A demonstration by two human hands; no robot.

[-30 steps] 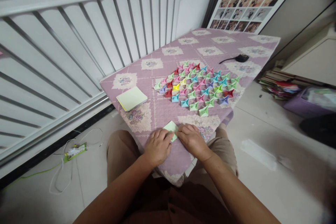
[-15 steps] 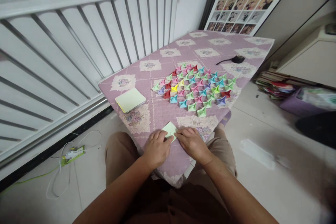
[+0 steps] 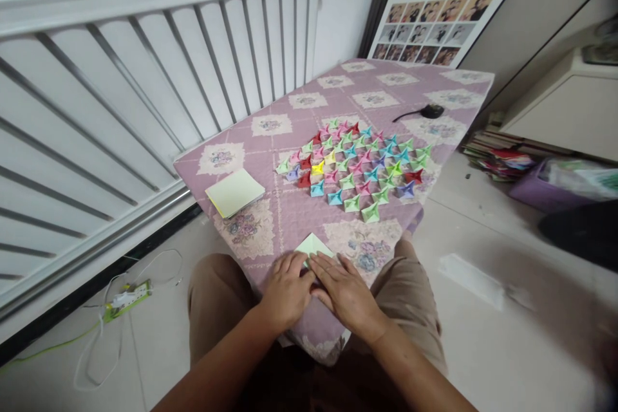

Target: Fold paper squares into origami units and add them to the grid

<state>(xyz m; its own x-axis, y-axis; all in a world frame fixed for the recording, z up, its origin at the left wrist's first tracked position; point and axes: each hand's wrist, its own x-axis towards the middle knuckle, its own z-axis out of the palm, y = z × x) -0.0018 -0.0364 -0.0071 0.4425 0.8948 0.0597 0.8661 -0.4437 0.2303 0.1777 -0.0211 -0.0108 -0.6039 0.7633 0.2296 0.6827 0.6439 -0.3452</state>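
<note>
A pale green square of paper (image 3: 313, 244) lies on the purple flowered tablecloth (image 3: 270, 232), one corner pointing away from me. My left hand (image 3: 288, 284) rests on its near left side, fingers together and pressed down on it. Across the near right side lies my right hand (image 3: 344, 291), its fingers stretched out flat, their tips close to my left fingers. Both hands hide the lower part of the paper. Beyond them stand rows of small folded paper shapes (image 3: 356, 167) in green, pink, red, blue, yellow and purple.
A stack of pale yellow paper (image 3: 235, 193) sits at the table's left edge. A black object with a cord (image 3: 432, 111) lies at the back right. A white radiator (image 3: 159, 64) borders the left; a photo board (image 3: 432, 9) leans behind.
My right hand has moved left and flattened over the paper, close to my left hand. More of the paper's near part is covered. The view has shifted slightly.
</note>
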